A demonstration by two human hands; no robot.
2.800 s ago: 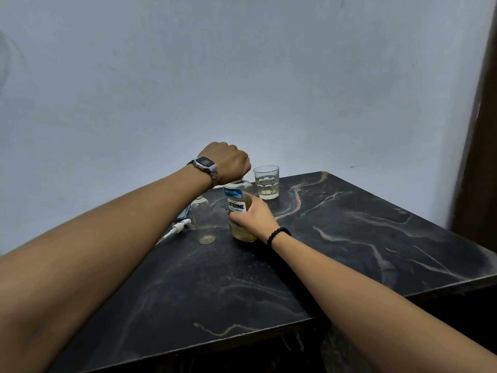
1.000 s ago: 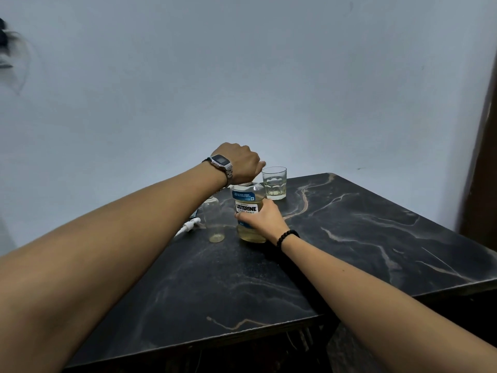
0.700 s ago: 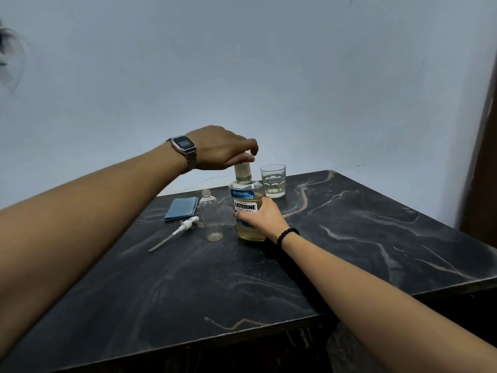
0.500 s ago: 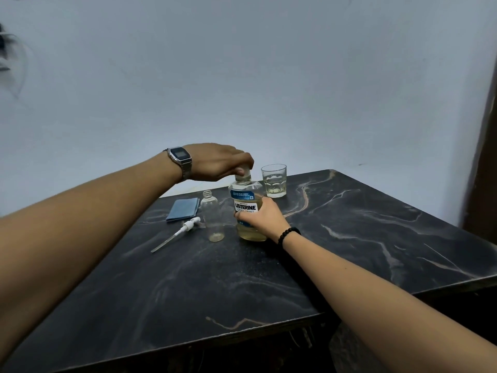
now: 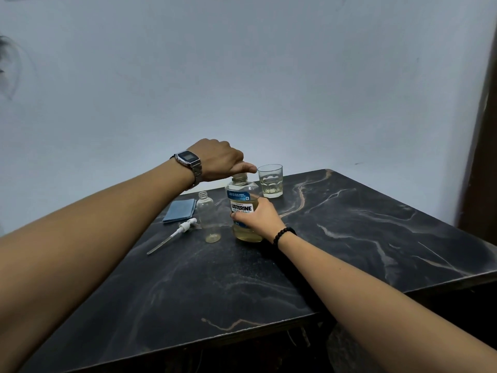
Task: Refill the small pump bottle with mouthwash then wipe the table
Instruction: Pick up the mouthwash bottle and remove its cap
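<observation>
The mouthwash bottle [image 5: 242, 195], clear with yellowish liquid and a blue and white label, stands upright near the far side of the dark marble table [image 5: 349, 224]. My right hand [image 5: 258, 218] grips its body from the right. My left hand [image 5: 217, 160], with a wristwatch, is curled over the bottle's top, thumb lying across the cap [image 5: 239, 177]. Just left of it stands the small clear bottle [image 5: 208, 216], uncapped, with a little liquid at the bottom. Its white pump head with the long tube [image 5: 185, 226] lies flat on the table to the left.
A folded blue cloth [image 5: 179, 210] lies at the far left of the table, behind the pump. A drinking glass [image 5: 270, 184] with some pale liquid stands right behind the mouthwash bottle. A pale wall rises behind the table, and a dark door frame [image 5: 481, 157] stands at the right.
My left hand rose briefly with its fingers around the bottle's cap, then came back down and now sits curled over the top. My right hand kept hold of the bottle throughout.
</observation>
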